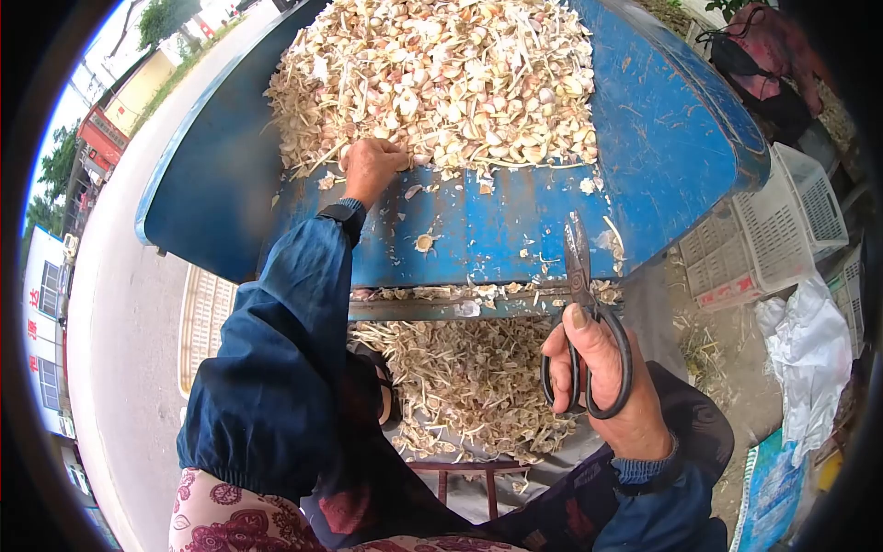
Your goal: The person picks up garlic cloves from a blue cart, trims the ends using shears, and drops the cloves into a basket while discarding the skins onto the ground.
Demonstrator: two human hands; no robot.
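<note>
A large heap of garlic cloves (460, 83) with dry stem bits and papery skins covers the upper part of a blue metal tray (662, 110). My left hand (372, 170) reaches to the near left edge of the heap. Its fingers are closed and bent down against the cloves; whatever lies between the fingertips is hidden. Lower right, my right hand (612, 377) grips black-handled scissors (577, 253), thumb and fingers around the loops. The worn blades are together and point up over the tray's near edge. A loose round piece of garlic stem base (424, 242) lies between the hands.
Below the tray's lip is a pile of cut stems and roots (460, 386), between my legs. White plastic crates (763, 221) and a white plastic bag (809, 350) are at the right. A beige crate (204, 317) stands at the left beside the road (129, 304).
</note>
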